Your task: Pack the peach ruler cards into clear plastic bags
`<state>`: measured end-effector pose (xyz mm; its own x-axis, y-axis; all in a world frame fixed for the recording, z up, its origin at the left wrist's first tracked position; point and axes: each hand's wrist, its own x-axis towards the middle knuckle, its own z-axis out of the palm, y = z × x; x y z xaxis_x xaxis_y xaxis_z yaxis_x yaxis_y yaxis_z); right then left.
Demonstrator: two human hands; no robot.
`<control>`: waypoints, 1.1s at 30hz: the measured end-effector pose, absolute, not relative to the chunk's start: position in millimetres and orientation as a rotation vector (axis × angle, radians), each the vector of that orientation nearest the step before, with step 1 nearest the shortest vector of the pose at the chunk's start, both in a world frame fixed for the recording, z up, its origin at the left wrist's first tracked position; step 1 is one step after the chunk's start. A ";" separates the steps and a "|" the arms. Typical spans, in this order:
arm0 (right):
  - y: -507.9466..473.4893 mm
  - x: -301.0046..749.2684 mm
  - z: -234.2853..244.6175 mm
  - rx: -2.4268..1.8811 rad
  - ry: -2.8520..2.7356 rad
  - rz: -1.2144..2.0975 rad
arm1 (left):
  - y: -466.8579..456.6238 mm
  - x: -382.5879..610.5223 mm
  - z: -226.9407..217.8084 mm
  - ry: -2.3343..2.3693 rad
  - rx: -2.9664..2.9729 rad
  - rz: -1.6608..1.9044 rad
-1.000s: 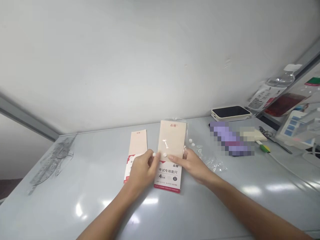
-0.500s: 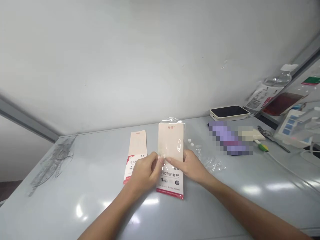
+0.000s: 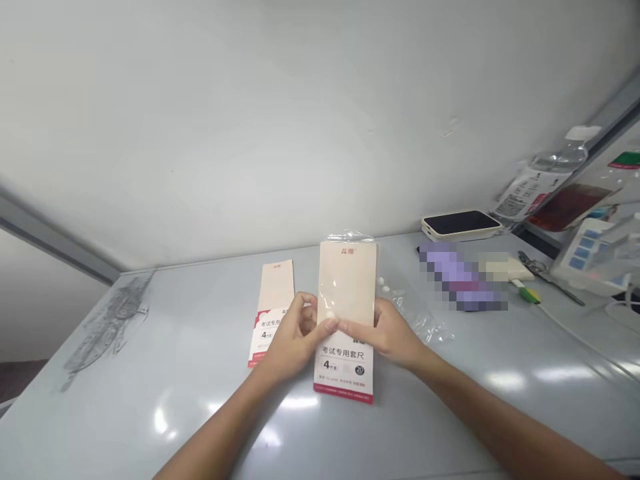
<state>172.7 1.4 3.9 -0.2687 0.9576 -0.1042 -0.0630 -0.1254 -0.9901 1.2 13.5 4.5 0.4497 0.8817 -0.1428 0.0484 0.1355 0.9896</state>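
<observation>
Shifted slightly right, a beige, red-banded packet in clear plastic (image 3: pixel 349 280) is held by the right hand (image 3: pixel 397 337), right of a similar flat card (image 3: pixel 277 283); the left hand (image 3: pixel 290 343) thumbs it below a round white dot (image 3: pixel 331 315), grip unclear. Pressing seems underway, needing steadiness next.

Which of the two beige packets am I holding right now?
The right packet: your right hand holds its edge, while your left hand touches its front. The left packet lies on the table, partly hidden by your left hand.
</observation>
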 end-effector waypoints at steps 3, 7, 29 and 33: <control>0.2 173.8 3.0 -1.050 -1.339 1.527 | 14.2 0.9 8.2 0.860 1.273 0.729; -0.9 174.8 4.7 -1.034 -1.403 1.516 | 15.3 -2.0 11.5 0.862 1.292 0.683; 2.3 176.1 -1.4 -1.092 -1.440 1.421 | 20.3 -6.5 4.1 0.969 1.346 0.645; 5.5 175.5 -6.7 -1.119 -1.407 1.434 | 23.1 -7.5 4.5 1.174 1.494 0.619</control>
<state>175.5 5.5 -6.7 -0.2715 0.9612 -0.0491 0.0302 -0.0425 -0.9986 -7.5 23.1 4.5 0.3758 0.9034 -0.2065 0.3395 0.0732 0.9378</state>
